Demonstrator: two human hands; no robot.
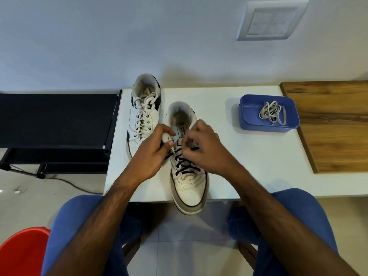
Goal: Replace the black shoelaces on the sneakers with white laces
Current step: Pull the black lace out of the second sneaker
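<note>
At the bottom of the frame the person's knees in blue trousers flank the near edge of the white table (229,182), and a red stool shows at the lower left. At the centre, the near sneaker (189,188) lies with its toe overhanging that edge, its black lace (184,166) threaded through the lower eyelets. The left hand (154,154) grips the sneaker's collar flap; the right hand (201,150) is curled over the upper eyelets, apparently pinching the black lace, though blur hides the fingertips. This looks like the unlacing step on the second shoe; next the lace must be drawn out crossing by crossing. Higher and to the left, the far sneaker (144,110) already wears a white lace. At right of centre, the blue tray (247,104) holds the spare white lace (273,114).
</note>
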